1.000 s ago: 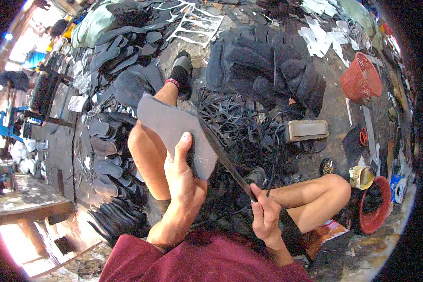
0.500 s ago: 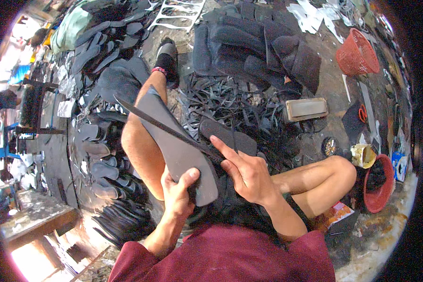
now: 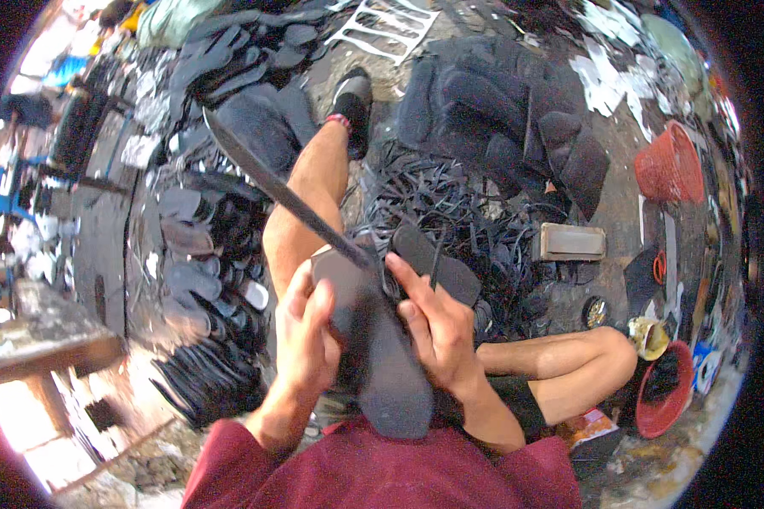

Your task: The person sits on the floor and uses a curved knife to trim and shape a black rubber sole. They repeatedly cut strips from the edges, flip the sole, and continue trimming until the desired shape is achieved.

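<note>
My left hand is closed on a grey shoe sole, which is smeared by motion and hangs down toward my shirt. My right hand has its index finger stretched forward and the other fingers curled. From it a long, dark knife with a pointed tip runs up and left past the sole's upper end; its handle is hidden. Just beyond my right fingers lies another dark sole-shaped piece with a thin strip across it.
A heap of black offcut strips lies between my legs, with dark foam sheets behind. Stacked soles sit at left near a wooden bench. At right are a whetstone-like block and red baskets.
The sole has swung down toward my body and turned in my left hand. The knife, earlier across its face, now points farther up. My whole view has shifted left.
</note>
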Tool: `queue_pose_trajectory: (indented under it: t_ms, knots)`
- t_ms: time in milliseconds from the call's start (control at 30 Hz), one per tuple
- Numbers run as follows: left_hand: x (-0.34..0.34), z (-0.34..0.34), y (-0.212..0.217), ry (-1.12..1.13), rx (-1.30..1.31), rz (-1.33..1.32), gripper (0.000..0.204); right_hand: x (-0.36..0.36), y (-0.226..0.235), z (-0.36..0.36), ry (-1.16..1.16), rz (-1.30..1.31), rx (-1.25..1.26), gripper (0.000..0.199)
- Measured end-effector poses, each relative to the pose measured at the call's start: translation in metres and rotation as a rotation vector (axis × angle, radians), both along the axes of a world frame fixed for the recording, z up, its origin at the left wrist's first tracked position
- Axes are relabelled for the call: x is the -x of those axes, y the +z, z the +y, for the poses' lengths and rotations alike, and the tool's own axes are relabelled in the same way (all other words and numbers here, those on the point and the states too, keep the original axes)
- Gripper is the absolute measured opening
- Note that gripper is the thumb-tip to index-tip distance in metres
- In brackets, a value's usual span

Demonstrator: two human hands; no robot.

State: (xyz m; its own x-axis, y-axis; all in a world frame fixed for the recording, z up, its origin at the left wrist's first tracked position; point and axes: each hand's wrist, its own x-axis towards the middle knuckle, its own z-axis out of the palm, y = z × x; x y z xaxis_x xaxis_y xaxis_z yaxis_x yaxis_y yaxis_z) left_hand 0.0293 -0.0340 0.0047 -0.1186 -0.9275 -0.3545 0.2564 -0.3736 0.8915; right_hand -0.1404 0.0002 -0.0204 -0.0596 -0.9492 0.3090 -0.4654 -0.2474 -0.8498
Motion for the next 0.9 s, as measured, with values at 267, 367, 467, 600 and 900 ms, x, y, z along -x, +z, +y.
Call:
queue_pose_trajectory:
  t_ms: [267, 367, 467, 600, 900]
  knots:
    - [-0.026, 0.001, 0.006, -0.114, -0.316, 0.228, 0.035, 0.030, -0.044, 0.130, 0.060, 0.101, -0.277, 0.053]
    - [-0.029, -0.001, 0.002, -0.150, -0.323, 0.276, 0.037, 0.035, -0.049, 0.144, 0.067, 0.162, -0.275, 0.054]
    - [-0.029, 0.001, -0.002, -0.170, -0.284, 0.192, 0.032, 0.040, -0.039, 0.097, 0.059, 0.234, -0.184, 0.056]
    - [-0.029, -0.010, 0.005, -0.326, -0.214, 0.106, 0.021, 0.076, 0.002, 0.032, 0.289, 0.285, -0.273, 0.064]
    - [-0.018, -0.021, 0.013, -0.589, -0.167, -0.115, 0.028, 0.072, 0.066, -0.082, 0.828, 0.419, -0.478, 0.047]
